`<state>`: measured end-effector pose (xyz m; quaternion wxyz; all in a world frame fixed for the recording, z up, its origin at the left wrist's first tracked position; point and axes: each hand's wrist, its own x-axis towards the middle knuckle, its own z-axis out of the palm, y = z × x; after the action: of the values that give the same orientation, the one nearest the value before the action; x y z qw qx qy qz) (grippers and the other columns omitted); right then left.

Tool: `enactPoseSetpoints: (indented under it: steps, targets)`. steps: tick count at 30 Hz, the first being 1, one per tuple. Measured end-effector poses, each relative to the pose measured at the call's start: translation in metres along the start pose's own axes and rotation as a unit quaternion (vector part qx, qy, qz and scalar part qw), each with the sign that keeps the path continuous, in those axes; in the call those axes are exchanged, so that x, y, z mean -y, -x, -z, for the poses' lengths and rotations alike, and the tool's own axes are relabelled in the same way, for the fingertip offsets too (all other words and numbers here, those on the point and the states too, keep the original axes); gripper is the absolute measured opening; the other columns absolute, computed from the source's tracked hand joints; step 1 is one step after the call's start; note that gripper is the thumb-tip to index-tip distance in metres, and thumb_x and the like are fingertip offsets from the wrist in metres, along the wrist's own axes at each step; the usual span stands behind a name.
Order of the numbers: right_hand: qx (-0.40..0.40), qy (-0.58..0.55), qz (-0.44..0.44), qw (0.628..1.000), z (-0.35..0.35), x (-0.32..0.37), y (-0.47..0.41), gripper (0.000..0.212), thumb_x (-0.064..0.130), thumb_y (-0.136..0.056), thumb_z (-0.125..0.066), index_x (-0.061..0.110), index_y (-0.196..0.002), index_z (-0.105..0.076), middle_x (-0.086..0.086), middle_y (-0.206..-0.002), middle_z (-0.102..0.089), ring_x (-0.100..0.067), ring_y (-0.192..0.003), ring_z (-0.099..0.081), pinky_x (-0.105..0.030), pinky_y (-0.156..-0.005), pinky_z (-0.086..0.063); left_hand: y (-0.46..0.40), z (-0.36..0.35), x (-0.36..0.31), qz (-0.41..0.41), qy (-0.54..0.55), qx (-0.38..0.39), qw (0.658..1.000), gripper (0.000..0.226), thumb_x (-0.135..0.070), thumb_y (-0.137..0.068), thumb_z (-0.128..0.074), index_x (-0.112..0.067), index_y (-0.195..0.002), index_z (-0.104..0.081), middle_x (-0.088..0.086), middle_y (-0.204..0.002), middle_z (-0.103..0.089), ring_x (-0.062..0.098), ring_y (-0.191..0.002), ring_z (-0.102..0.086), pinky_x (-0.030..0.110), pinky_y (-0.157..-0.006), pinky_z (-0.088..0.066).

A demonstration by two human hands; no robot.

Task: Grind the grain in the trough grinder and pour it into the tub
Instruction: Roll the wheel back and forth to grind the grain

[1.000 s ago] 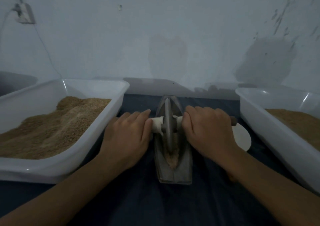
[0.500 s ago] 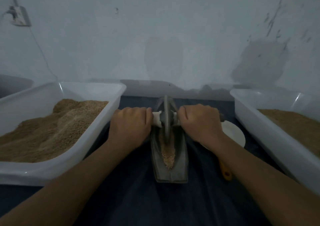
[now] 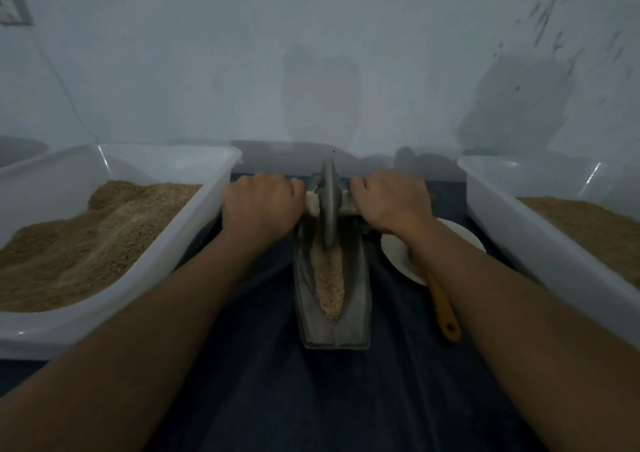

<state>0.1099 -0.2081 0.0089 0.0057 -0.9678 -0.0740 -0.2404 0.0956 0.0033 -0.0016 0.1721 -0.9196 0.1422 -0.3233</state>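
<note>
A grey metal trough grinder lies lengthwise on the dark cloth in the middle. Pale crushed grain fills its groove. The grinding wheel stands upright at the trough's far end, on an axle with white-wrapped handles. My left hand grips the left handle and my right hand grips the right handle, knuckles up. A white tub heaped with brown grain stands at the left. A second white tub with finer brown grain stands at the right.
A white plate lies right of the trough, partly under my right forearm, with an orange-handled tool resting from it toward me. The wall rises close behind the table. A wall socket with a cable sits at the upper left.
Both hands have pushed the wheel away from me along the trough, from its middle to its far end. More crushed grain shows in the groove.
</note>
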Motion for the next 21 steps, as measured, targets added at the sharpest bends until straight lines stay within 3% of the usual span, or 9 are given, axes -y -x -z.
enactPoseSetpoints:
  steps: [3, 5, 8, 10, 12, 15, 18, 21]
  targets:
    - [0.03, -0.029, -0.025, 0.999, -0.01, -0.007, -0.013, 0.04, 0.035, -0.104, -0.027, 0.023, -0.067, -0.038, 0.004, -0.068, -0.039, -0.025, -0.073, -0.047, -0.031, -0.053, -0.023, -0.023, -0.002, 0.001, -0.016, -0.017, 0.023, 0.999, 0.01, -0.021, -0.1, -0.049, -0.014, -0.094, -0.054, 0.011, -0.092, -0.066, 0.031, -0.08, -0.065, 0.035, -0.059, -0.037]
    - [0.018, -0.036, -0.026, 0.999, -0.009, -0.007, -0.001, 0.038, 0.035, -0.103, -0.028, 0.021, -0.071, -0.041, 0.004, -0.068, -0.038, -0.024, -0.07, -0.044, -0.031, -0.053, -0.018, -0.02, 0.002, 0.0, -0.017, -0.005, 0.017, 1.0, 0.014, -0.02, -0.099, -0.049, -0.018, -0.086, -0.044, 0.01, -0.087, -0.063, 0.028, -0.072, -0.059, 0.035, -0.058, -0.037]
    - [-0.03, 0.03, 0.04, 0.998, 0.005, 0.004, 0.029, 0.033, 0.029, -0.099, -0.015, 0.021, -0.077, -0.038, 0.007, -0.066, -0.031, -0.021, -0.062, -0.037, -0.032, -0.052, -0.019, 0.006, 0.01, -0.002, -0.01, 0.026, 0.012, 1.0, 0.015, -0.02, -0.099, -0.045, -0.02, -0.085, -0.039, 0.005, -0.084, -0.063, 0.024, -0.069, -0.057, 0.031, -0.056, -0.032]
    - [-0.076, 0.039, 0.061, 0.994, 0.018, 0.014, 0.05, 0.039, 0.03, -0.095, -0.008, 0.021, -0.075, -0.04, 0.008, -0.062, -0.033, -0.02, -0.053, -0.037, -0.031, -0.051, -0.025, 0.032, 0.014, -0.001, -0.002, 0.063, 0.01, 0.998, 0.016, -0.022, -0.101, -0.043, -0.021, -0.086, -0.04, 0.003, -0.082, -0.063, 0.026, -0.068, -0.059, 0.031, -0.055, -0.038]
    - [-0.112, -0.002, 0.067, 0.991, 0.025, 0.018, 0.071, 0.038, 0.034, -0.101, -0.02, 0.023, -0.073, -0.042, 0.01, -0.06, -0.036, -0.017, -0.049, -0.037, -0.033, -0.052, -0.03, 0.057, 0.022, 0.001, 0.021, 0.127, -0.035, 0.991, 0.021, -0.024, -0.101, -0.042, -0.023, -0.081, -0.043, 0.001, -0.074, -0.059, 0.027, -0.062, -0.055, 0.037, -0.057, -0.046]
    - [-0.149, -0.038, 0.089, 0.984, 0.028, 0.012, 0.093, 0.034, 0.036, -0.104, -0.027, 0.026, -0.075, -0.04, 0.01, -0.061, -0.035, -0.014, -0.052, -0.036, -0.035, -0.055, -0.028, 0.081, 0.037, -0.004, 0.061, 0.19, -0.075, 0.977, 0.034, -0.035, -0.106, -0.027, -0.026, -0.079, -0.045, -0.005, -0.073, -0.05, 0.022, -0.065, -0.047, 0.041, -0.065, -0.042]
    - [-0.17, -0.045, 0.094, 0.98, 0.025, 0.011, 0.091, 0.034, 0.035, -0.103, -0.028, 0.026, -0.073, -0.039, 0.011, -0.06, -0.031, -0.014, -0.049, -0.033, -0.034, -0.054, -0.026, 0.079, 0.036, -0.006, 0.069, 0.178, -0.081, 0.978, 0.038, -0.038, -0.107, -0.021, -0.026, -0.08, -0.046, -0.006, -0.075, -0.05, 0.021, -0.067, -0.047, 0.042, -0.067, -0.04]
    - [-0.137, 0.018, 0.085, 0.987, 0.017, 0.014, 0.065, 0.04, 0.031, -0.1, -0.017, 0.021, -0.07, -0.042, 0.01, -0.059, -0.034, -0.017, -0.05, -0.039, -0.033, -0.05, -0.033, 0.056, 0.019, -0.001, 0.069, 0.123, -0.051, 0.989, 0.035, -0.036, -0.106, -0.022, -0.025, -0.08, -0.042, -0.005, -0.075, -0.053, 0.021, -0.064, -0.049, 0.036, -0.059, -0.037]
